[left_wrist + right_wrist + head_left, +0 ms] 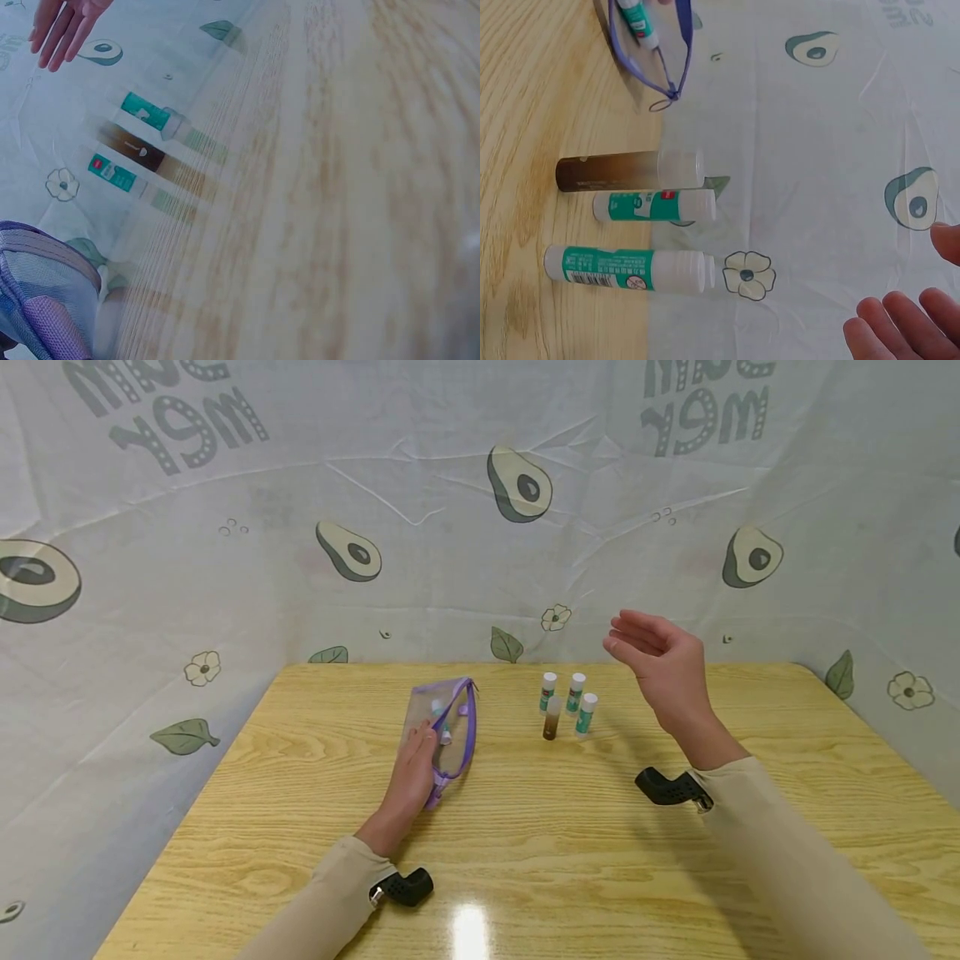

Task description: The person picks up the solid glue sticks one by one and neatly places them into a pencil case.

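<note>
My left hand (411, 772) holds the near side of a clear zip pouch (461, 758) with purple trim; the thumb and fingertips lie at its rim. The pouch mouth gapes to the right, and a green-and-white glue stick (637, 22) shows inside. Raised above the table on the right, my right hand (667, 672) holds nothing, its fingers extended and slightly bent. Between the hands stand several upright glue sticks: green ones with white caps (584, 717) and a brown one (551, 720) with a translucent cap.
The wood-grain table (525, 860) reaches back to a pale cloth (450, 593) printed with avocados, leaves and flowers. Cloth also hangs along both sides. Black wrist cameras (405, 887) sit at both sleeves.
</note>
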The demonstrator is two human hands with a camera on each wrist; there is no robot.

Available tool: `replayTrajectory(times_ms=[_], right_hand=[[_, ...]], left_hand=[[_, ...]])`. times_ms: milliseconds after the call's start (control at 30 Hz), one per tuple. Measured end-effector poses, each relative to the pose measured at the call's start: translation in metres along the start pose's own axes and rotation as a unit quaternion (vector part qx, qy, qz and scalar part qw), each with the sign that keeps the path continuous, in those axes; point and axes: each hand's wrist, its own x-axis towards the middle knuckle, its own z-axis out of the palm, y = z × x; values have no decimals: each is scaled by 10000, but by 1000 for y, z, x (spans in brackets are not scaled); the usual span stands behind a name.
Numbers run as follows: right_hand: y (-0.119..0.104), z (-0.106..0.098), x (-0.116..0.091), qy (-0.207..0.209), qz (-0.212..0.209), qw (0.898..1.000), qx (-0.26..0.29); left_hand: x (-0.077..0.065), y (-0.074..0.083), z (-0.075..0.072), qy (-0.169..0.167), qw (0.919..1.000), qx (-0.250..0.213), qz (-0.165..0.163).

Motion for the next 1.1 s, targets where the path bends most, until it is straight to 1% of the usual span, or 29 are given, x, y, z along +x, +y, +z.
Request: replayTrajectory(times_ms=[133,300,467,633,800,933,1100], right_hand=[[0,-3,-1,60,62,9996,267],[1,-3,-3,72,237,9976,649],[5,-2,-5,61,421,9963,750],[11,0,-8,92,463,9955,827],[19,3,-12,-42,656,9925,1031],[26,6,-15,-131,886,9918,909],[34,10,-19,-197,1058,9915,728]], left_hand=[[0,0,-1,8,10000,10,1],[0,1,-1,17,10000,2,21],[-1,2,-1,4,10000,26,27],[-2,2,0,-5,10000,23,16],[-1,2,0,42,10000,33,-4],[-1,2,0,57,10000,34,-15],[-1,2,0,33,10000,22,-11]])
